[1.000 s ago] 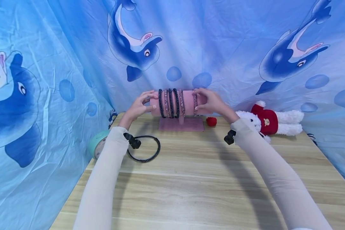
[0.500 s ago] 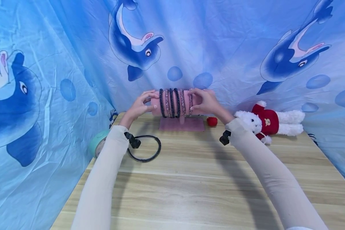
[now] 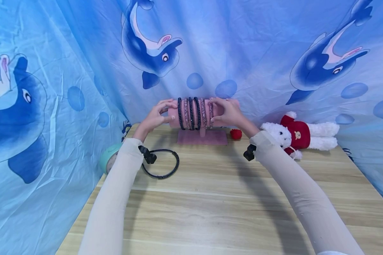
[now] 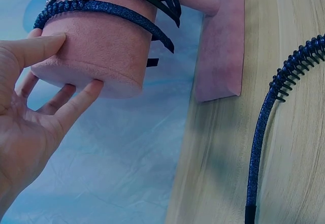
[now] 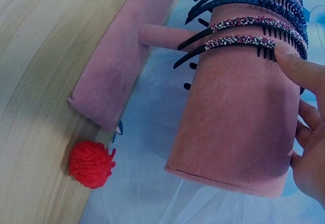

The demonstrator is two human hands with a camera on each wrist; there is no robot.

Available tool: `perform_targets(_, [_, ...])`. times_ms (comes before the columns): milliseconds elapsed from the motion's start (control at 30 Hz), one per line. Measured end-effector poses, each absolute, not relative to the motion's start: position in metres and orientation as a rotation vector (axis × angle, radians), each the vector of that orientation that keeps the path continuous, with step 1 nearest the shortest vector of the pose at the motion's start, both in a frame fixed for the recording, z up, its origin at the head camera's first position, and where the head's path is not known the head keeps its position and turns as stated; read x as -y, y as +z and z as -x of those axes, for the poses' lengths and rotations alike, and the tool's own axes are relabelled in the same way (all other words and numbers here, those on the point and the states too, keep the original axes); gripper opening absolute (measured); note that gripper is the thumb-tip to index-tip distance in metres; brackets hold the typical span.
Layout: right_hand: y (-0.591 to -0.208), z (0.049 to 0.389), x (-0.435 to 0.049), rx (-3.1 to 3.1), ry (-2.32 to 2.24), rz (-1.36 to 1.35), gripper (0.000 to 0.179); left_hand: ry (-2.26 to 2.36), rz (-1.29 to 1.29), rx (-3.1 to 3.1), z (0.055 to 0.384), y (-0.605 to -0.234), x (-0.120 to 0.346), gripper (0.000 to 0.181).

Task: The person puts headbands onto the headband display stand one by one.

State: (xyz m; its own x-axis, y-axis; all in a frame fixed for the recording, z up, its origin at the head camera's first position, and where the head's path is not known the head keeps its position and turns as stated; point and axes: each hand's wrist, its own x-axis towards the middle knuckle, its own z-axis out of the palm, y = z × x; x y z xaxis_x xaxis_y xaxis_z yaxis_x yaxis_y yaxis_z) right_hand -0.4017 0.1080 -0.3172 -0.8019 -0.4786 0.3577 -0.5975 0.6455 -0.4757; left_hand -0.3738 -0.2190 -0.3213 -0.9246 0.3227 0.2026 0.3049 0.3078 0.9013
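A pink padded headband stand (image 3: 223,122) stands at the back of the table, its cylinder lying sideways on a short post. Several toothed headbands sit across it, some dark blue (image 4: 109,8), some covered in pink and silver beads. My left hand (image 3: 153,116) grips the cylinder's left end, with the thumb near the outermost blue headband and fingertips against the end face. At the other side, my right hand (image 3: 232,115) holds the rightmost beaded headband (image 5: 238,42), thumb on its beads and the other fingers partly hidden behind the cylinder. That headband lies close beside another beaded one.
One more dark blue headband (image 3: 178,164) lies on the wooden table (image 3: 198,212) near my left wrist. Right of the stand's base is a red yarn ball (image 3: 236,134). A white plush toy (image 3: 301,134) in red lies further right, and a mint-green round object (image 3: 106,159) is at the left edge.
My right hand has slid the rightmost beaded headband leftward along the cylinder, nearer the others. My left hand has stayed at the left end.
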Motion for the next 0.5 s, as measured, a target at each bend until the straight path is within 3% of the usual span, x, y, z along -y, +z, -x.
perform_targets(500, [-0.3159, 0.3985, -0.1072, 2.669, 0.958, -0.917, 0.078, 1.727, -0.597, -2.53, 0.3714, -0.3195, 0.2178, 0.046])
